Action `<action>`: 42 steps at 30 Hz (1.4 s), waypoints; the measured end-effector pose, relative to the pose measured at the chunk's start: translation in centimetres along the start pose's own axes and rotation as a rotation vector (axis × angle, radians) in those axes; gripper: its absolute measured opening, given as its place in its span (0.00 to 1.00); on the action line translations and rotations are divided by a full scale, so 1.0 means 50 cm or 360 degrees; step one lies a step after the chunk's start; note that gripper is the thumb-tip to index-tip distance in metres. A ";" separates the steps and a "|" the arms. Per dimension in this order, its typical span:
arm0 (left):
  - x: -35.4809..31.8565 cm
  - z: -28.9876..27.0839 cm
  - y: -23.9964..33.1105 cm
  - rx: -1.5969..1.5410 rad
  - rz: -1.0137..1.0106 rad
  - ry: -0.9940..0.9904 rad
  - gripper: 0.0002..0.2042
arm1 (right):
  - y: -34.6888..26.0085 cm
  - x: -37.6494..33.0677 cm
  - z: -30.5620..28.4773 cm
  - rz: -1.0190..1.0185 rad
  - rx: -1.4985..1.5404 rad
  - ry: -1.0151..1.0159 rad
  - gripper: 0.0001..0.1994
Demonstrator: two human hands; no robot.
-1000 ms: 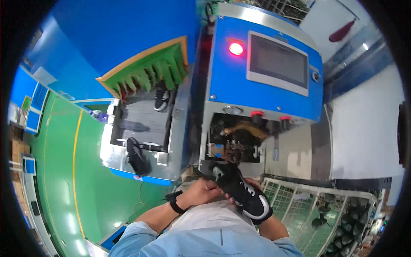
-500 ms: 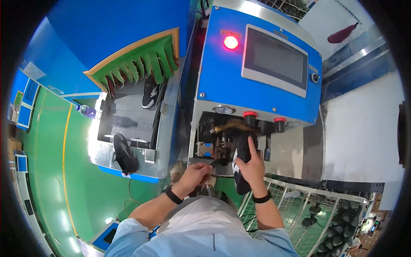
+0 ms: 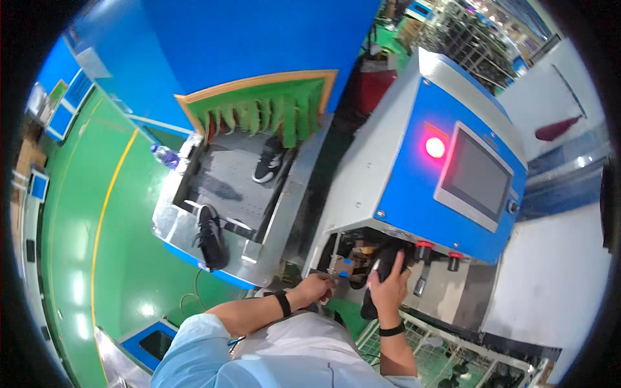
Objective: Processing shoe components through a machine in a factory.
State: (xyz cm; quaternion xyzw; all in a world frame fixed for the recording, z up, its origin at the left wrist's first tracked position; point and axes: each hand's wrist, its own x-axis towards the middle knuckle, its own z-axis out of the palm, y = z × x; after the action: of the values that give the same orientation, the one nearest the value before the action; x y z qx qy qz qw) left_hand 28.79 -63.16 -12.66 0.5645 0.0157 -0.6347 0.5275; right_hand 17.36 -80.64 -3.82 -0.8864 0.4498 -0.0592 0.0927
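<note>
My right hand (image 3: 389,292) is closed around a black shoe (image 3: 386,261), thumb on its near side and index finger stretched along the other. One end of the shoe reaches into the opening under the blue machine (image 3: 414,194); the other points down toward me. Just left of it, at the machine's lower edge, my left hand (image 3: 313,289) is closed with the fingertips pinched together; whatever they grip is too small to make out. Metal clamp parts (image 3: 343,266) sit inside the opening, partly hidden by the shoe.
To the left, a conveyor (image 3: 226,165) leads under a green strip curtain (image 3: 259,113). One black-and-white shoe (image 3: 267,165) lies on it, another shoe (image 3: 210,238) on its near metal edge. A red lamp (image 3: 435,147) glows beside the screen (image 3: 475,178). A white wire rack (image 3: 446,343) stands lower right.
My view has swung left, so the machine and conveyor appear shifted right and lower. The right hand still holds the shoe at the opening; the left hand stays pinched beside it.
</note>
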 end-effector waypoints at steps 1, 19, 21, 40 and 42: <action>0.001 -0.002 0.006 0.0121 -0.0049 -0.0055 0.10 | 0.002 -0.003 -0.007 0.0037 0.0021 0.0007 0.47; -0.059 0.050 0.036 -0.0244 -0.0954 -0.1089 0.31 | 0.028 -0.381 -0.095 -0.0254 0.0221 -0.0082 0.42; -0.020 0.046 -0.037 -0.0027 -0.1076 -0.1149 0.30 | 0.007 -0.366 -0.176 -0.0465 0.0325 -0.0583 0.39; -0.072 0.081 -0.025 0.0816 -0.0101 -0.0608 0.22 | 0.488 -0.569 -0.188 0.1549 0.0435 0.1041 0.31; -0.081 0.134 -0.043 0.0935 -0.0089 -0.0555 0.21 | 0.659 -0.635 -0.195 0.2153 0.0368 0.0846 0.35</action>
State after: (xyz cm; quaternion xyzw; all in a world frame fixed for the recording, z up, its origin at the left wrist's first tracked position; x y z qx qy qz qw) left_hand 21.85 -63.71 -8.49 0.5745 -0.2427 -0.7134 0.3195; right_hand -29.06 -75.11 -2.13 -0.3554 0.8965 -0.2489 0.0897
